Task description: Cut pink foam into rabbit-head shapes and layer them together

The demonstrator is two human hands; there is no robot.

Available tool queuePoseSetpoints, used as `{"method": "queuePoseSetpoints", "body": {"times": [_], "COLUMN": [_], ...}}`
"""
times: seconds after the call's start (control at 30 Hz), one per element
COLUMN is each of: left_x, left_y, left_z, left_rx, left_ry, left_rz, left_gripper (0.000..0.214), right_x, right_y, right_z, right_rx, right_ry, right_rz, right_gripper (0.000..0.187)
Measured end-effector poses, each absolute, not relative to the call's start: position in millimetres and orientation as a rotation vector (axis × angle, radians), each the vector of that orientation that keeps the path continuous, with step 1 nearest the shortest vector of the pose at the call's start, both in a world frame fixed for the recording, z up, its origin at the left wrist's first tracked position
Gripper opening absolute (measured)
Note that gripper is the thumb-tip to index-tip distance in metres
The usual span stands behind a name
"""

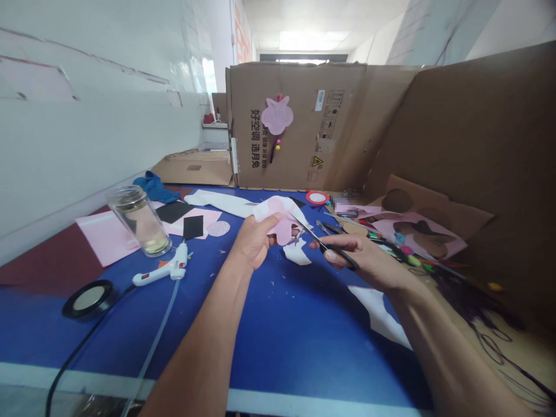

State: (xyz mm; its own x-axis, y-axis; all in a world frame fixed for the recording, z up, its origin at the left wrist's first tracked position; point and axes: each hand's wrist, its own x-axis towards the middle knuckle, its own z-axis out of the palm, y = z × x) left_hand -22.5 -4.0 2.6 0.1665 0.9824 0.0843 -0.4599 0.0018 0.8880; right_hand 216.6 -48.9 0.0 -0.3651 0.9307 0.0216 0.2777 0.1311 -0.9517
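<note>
My left hand [254, 240] pinches a pink felt cutout [282, 229] above the blue desk [286, 347], while my right hand [360, 260] grips black-handled scissors [334, 252], blades at its edge; a white hot glue gun [160, 271] lies left of my hands.

cardboard carton [299, 104] — black vertical print: 好空调 选月兔 | yellow warning triangle [317, 161]

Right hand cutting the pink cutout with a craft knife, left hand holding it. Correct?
Wrong tool: the head view shows the right hand cutting with black-handled scissors. The left hand does hold the pink cutout.
</note>
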Motion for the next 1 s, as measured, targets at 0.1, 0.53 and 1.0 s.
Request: {"method": "queuePoseSetpoints", "body": {"times": [0.1, 0.53, 1.0], "left_x": [-23, -22, -19], "left_y": [-4, -7, -7], "left_z": [3, 7, 5], "left_rx": [0.950, 0.964, 0.966], "left_ry": [0.706, 0.735, 0.722], "left_rz": [1.293, 1.276, 1.258], "left_gripper": [0.031, 0.021, 0.028], "right_x": [217, 212, 208], "right_y": [-49, -49, -51], "right_z": [0, 7, 10], "right_rx": [-1.176, -1.195, -1.192], "right_ry": [-1.746, -1.810, -1.781], "right_rz": [1.255, 1.206, 1.211], "right_gripper": [0.055, 0.055, 0.055]}}
